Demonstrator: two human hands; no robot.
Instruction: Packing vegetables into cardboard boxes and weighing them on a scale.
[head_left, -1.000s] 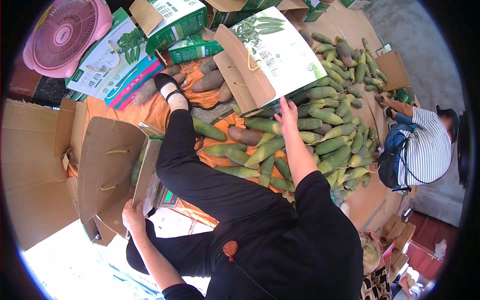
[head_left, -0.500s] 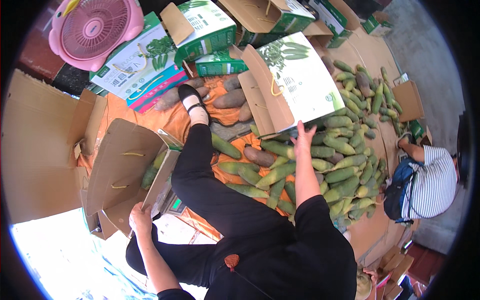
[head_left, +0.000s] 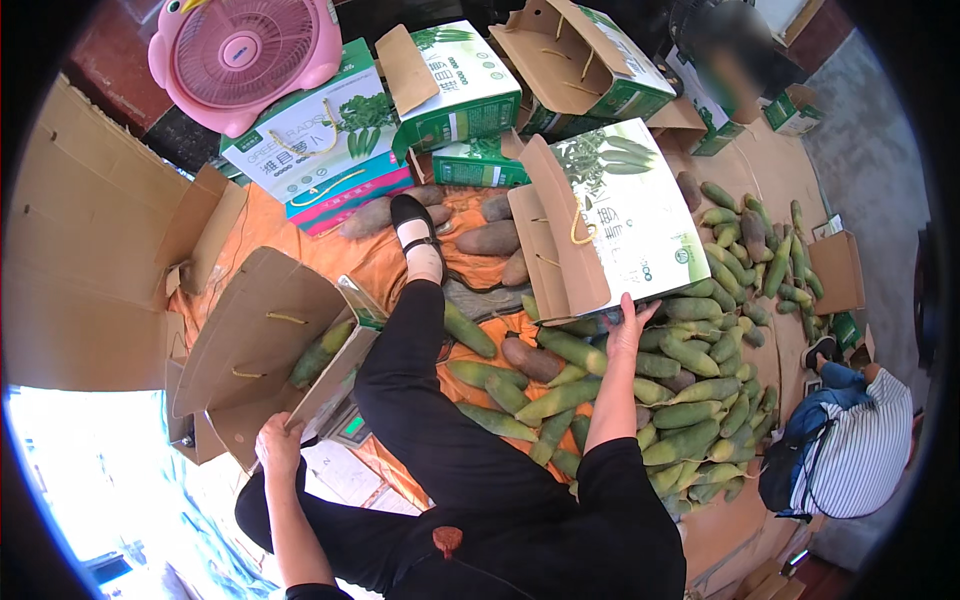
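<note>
With 12 o'clock at the top of your view, the white-and-green carton [head_left: 643,232] lies toward 2 o'clock, the long axis of its printed face running from 11 to 5; its brown flaps [head_left: 560,235] stand out toward 8 or 9. The open brown carton [head_left: 228,335] sits between 8 and 9 o'clock, its near panel slanting from 7 up to 1, its mouth facing up and green radishes [head_left: 318,360] inside. Your left hand [head_left: 279,443], at 8 o'clock, is curled closed over the lower end of that near panel. Your right hand [head_left: 627,335], between 3 and 4, has its fingers partly spread against the 5 o'clock end of the white-and-green carton; whether it grips, you cannot tell. More radishes [head_left: 690,355] lie heaped from 2 to 5 o'clock, mostly beyond your right hand.
</note>
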